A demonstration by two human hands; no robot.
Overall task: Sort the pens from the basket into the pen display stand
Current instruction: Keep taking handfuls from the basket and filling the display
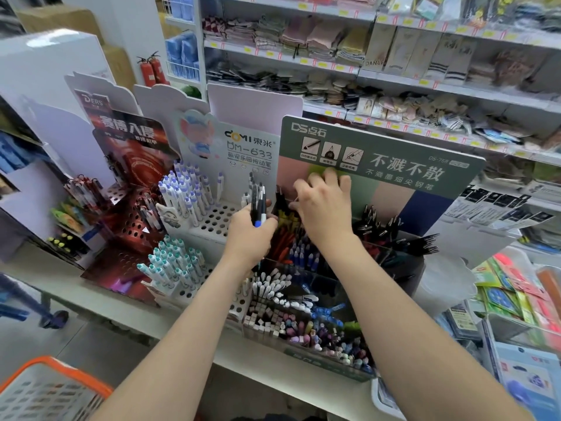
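My left hand grips a small bundle of dark pens, their tips pointing up, in front of the green pen display stand. My right hand reaches into the stand's back left compartment, its fingers curled over black pens there; what it pinches is hidden. The stand's compartments hold red, blue, black and white pens. The orange-rimmed basket sits at the bottom left corner; I cannot make out any pens in it.
A white holed pen stand with blue-capped pens stands left of the green one, and a red stand further left. Packaged stationery lies to the right. Shelves of socks and cloths fill the background.
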